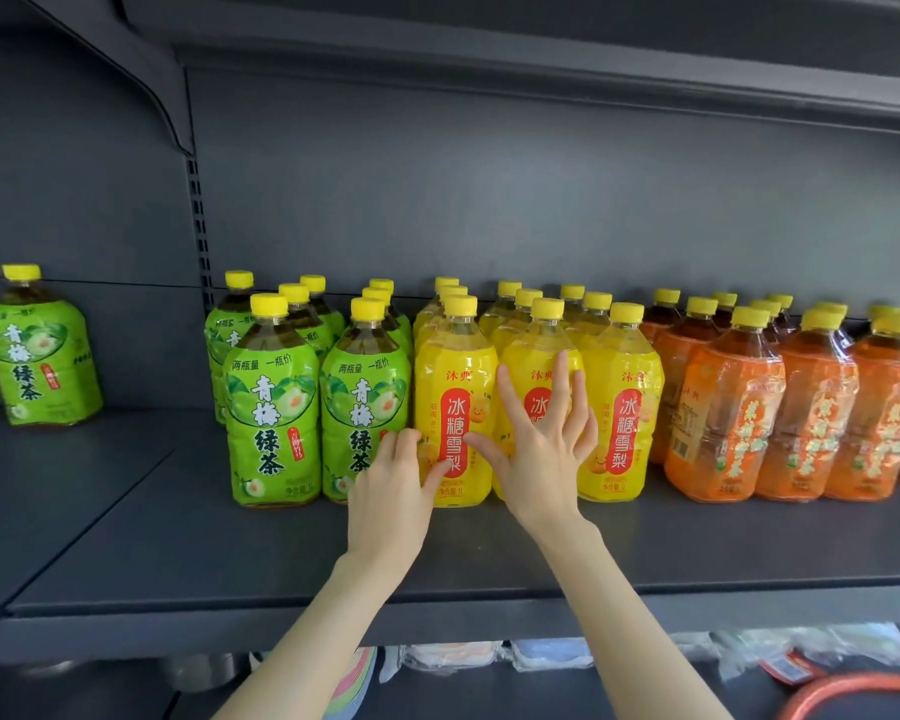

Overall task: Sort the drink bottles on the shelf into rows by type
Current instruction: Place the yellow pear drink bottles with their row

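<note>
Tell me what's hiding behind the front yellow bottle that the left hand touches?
More yellow bottles queue behind the front yellow bottle. Only their caps and shoulders show; its body covers their labels.

Dark grey metal shelf (178, 537), made of two boards meeting well left of the front-left yellow bottle (455, 402). Standing upright on it, all yellow-capped. Behind and right of that bottle, more yellow-labelled bottles (622, 423), three rows running back. Just left of it, green-labelled bottles (274, 423), also in rows running back. Farther right of it, past the yellow ones, orange-labelled bottles (728, 418), packed close. Well left of it, on the neighbouring board, a lone green-labelled bottle (40, 361), apart from the rest.
</note>
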Tool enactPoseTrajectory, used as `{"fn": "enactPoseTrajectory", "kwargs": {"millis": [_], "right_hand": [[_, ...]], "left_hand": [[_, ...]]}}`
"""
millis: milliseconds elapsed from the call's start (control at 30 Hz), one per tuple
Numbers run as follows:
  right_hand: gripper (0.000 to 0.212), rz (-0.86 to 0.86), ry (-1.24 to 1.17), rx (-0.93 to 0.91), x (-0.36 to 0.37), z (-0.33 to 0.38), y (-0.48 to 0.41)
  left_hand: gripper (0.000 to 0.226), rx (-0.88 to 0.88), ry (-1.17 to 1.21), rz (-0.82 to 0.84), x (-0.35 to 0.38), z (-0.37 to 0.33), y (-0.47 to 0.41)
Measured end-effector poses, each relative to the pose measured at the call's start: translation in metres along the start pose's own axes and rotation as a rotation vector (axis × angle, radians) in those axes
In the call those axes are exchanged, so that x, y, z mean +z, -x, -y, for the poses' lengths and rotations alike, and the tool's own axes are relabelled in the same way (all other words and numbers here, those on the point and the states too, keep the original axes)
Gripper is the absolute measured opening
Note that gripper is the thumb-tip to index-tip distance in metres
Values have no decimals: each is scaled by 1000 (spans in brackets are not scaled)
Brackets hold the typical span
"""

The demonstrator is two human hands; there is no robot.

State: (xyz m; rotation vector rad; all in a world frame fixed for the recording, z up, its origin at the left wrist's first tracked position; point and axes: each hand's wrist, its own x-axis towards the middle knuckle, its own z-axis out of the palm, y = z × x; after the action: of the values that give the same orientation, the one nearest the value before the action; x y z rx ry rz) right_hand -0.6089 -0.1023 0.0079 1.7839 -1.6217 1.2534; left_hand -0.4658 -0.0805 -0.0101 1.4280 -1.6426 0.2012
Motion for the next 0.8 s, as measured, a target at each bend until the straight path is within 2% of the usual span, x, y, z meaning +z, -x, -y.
{"fn": "enactPoseTrajectory", "kwargs": {"millis": [133,233,333,433,667,800], "right_hand": [[79,-6,-47,-33,-4,-10,2],[88,12,-64,-42,-10,-25,4],[92,68,-15,-92,-13,-39,2],[95,75,40,-128,-13,-45,2],[98,38,45,-100,-13,-42,2],[98,91,82,-90,-17,-38,2]], "left_hand": [[49,110,-52,-64,-5,1,-1],[78,334,-222,-161,-10,3,-9],[106,452,-385,-93,-13,1,-19],[118,457,-452,-23,-10,-1,-20],[118,427,-443,0,-6,-5,-17],[117,409,-440,35,-9,-7,-16]]}}
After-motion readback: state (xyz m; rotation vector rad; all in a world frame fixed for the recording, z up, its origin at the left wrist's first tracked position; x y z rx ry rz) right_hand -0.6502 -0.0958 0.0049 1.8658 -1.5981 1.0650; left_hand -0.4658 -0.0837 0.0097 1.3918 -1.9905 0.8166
